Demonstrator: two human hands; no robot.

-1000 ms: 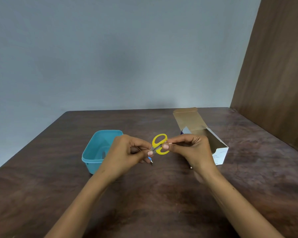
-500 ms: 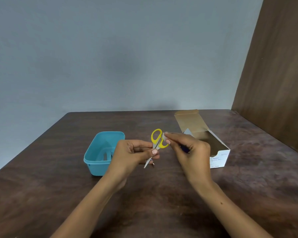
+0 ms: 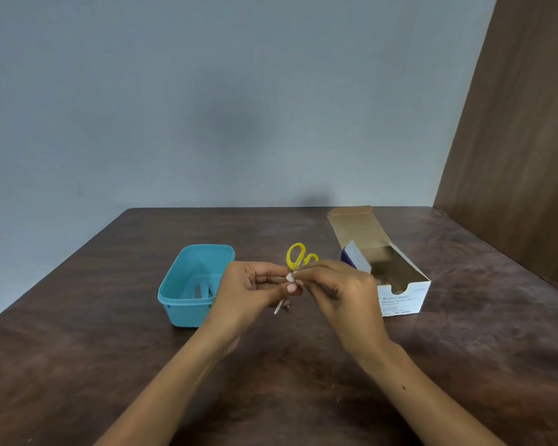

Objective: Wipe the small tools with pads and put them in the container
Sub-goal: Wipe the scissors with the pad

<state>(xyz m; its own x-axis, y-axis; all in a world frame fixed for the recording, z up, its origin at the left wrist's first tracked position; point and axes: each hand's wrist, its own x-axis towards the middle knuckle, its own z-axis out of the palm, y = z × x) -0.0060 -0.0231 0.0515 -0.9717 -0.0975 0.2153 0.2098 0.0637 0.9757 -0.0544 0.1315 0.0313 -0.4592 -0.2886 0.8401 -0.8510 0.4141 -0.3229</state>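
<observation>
Small scissors with yellow handles (image 3: 295,255) are held above the table, handles up and away, blade tips pointing down toward me. My left hand (image 3: 255,286) grips them at the middle of the blades. My right hand (image 3: 339,292) pinches a small white pad (image 3: 289,277) against the scissors just below the handles. The blue plastic container (image 3: 187,281) stands to the left of my left hand, with metal tools lying on its bottom.
An open white cardboard box of alcohol swabs (image 3: 400,296) lies to the right, its flap raised at the back. The dark wooden table (image 3: 303,365) ends at a grey wall behind and a brown wooden panel (image 3: 522,156) on the right.
My right hand slid the pad from the handles down toward the blades. The scissors turned more upright. My left hand kept its grip.
</observation>
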